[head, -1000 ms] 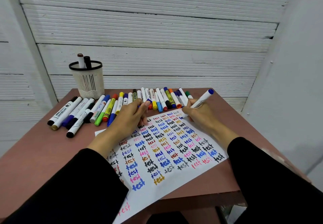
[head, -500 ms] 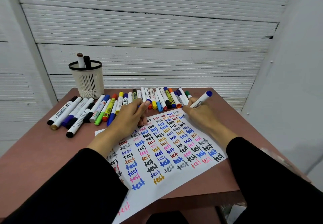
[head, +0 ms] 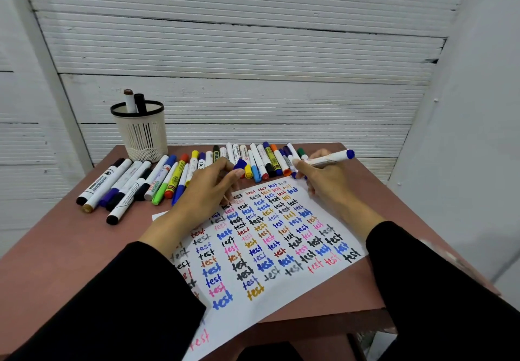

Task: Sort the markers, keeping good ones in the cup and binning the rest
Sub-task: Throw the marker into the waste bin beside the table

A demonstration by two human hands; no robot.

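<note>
A: Right hand (head: pixel 323 183) has tipped the blue marker (head: pixel 329 159) flatter since a second ago; left hand (head: pixel 208 189) barely moved.

B: Grips?

A: Right hand pinches the marker over the paper's (head: pixel 281 248) far corner. Left fingers curl around a blue cap (head: pixel 240 164).

B: Rest?

A: Marker row (head: pixel 168 177) lies just beyond both hands. Cup (head: pixel 140 132) sits far left of the left hand, two markers inside.

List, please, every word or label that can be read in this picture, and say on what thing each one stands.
"test": handwritten many times in several colours on the white paper sheet.
"WHITEBOARD": printed on the black-capped marker at the far left.
Prints on the other markers are too small or blurred to read.
</note>
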